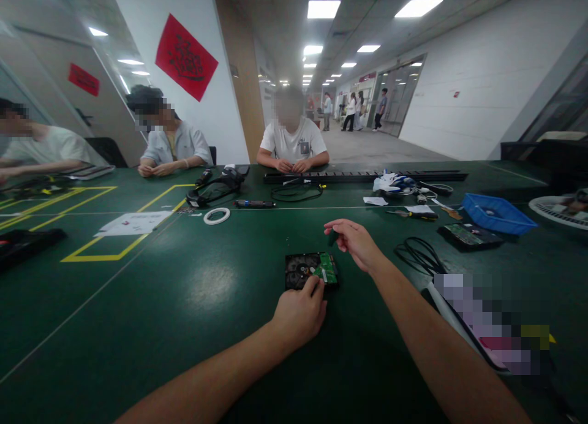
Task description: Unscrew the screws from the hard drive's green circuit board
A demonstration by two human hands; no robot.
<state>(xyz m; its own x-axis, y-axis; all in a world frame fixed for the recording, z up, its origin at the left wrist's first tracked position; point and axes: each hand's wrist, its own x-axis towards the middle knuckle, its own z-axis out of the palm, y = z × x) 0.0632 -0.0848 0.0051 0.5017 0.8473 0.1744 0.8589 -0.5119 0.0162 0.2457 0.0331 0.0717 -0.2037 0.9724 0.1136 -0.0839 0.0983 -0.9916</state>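
A hard drive (297,268) lies on the green table in front of me, its dark metal side and green circuit board (327,266) facing up. My left hand (301,309) is at its near edge, thumb and finger pinched together on the drive beside the board. Just beyond the drive's far right corner, my right hand (354,243) is raised above the table. Its thumb and index finger are closed on a small dark piece (333,236), too small to name.
To the right are another drive (471,235), a blue tray (498,214), a screwdriver (416,214), a coiled black cable (418,255) and a partly blurred flat device (452,310). A white ring (217,216) and paper (133,223) lie left. A person (294,139) sits opposite; others sit left.
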